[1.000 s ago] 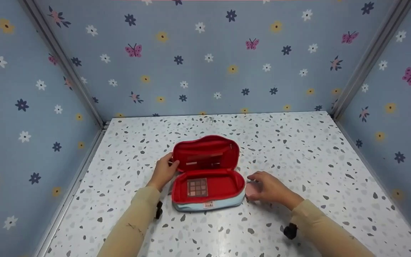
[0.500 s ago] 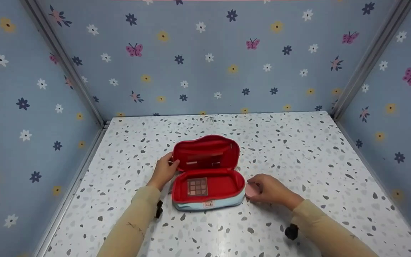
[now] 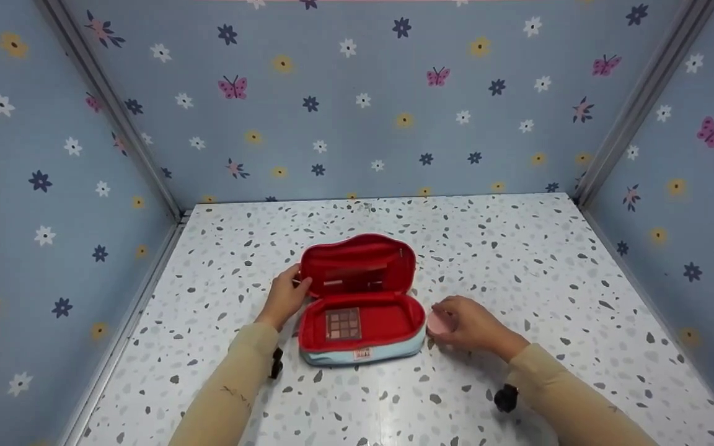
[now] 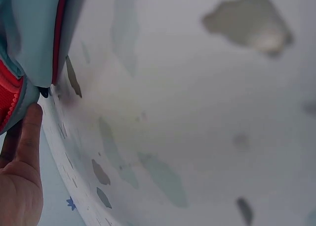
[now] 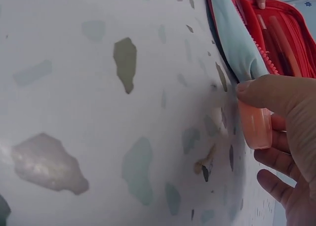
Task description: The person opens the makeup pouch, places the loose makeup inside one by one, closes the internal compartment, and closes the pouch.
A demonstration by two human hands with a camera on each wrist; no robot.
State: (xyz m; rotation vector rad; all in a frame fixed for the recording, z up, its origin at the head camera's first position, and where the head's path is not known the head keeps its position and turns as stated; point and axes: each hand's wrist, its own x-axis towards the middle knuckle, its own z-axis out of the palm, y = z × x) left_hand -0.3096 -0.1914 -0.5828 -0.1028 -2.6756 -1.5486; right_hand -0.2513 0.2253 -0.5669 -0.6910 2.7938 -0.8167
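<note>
An unzipped cosmetic bag (image 3: 394, 352), light blue outside and red inside, lies with its lid (image 3: 388, 253) raised. My left hand (image 3: 284, 298) grips the lid's left edge, thumb on the inner side and fingers behind. An eyeshadow palette (image 3: 343, 324) lies in the left part of the red compartment. Right beside the bag's right end, my right hand (image 3: 480, 327) pinches a round pink compact (image 3: 439, 322). In the right wrist view the compact (image 5: 256, 128) appears glossy, with the thumb over its near edge and the other fingers partly behind it.
Slim stick-like items (image 5: 281, 45) sit in the lid's inner pocket. The white speckled table (image 3: 487, 241) is bounded by a flowered blue back wall (image 3: 357, 130) and side walls.
My right fingers have drawn in around the pink compact, which has shifted very slightly away from me. The left hand and the bag have stayed in place.
</note>
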